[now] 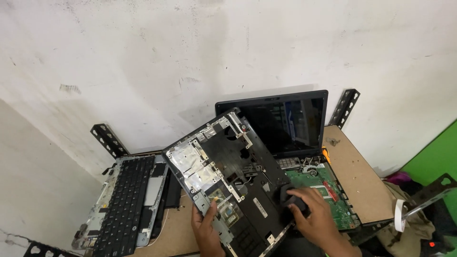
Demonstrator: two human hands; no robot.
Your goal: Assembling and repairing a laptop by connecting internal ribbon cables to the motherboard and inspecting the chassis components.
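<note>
here our left hand and right hand grip the tilted black laptop cover over the green motherboard.

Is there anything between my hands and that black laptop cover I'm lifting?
No. Your left hand grips the cover at its lower left edge, and your right hand rests on its lower right corner. Both are in direct contact. The cover itself hides part of the green motherboard behind it.
</note>
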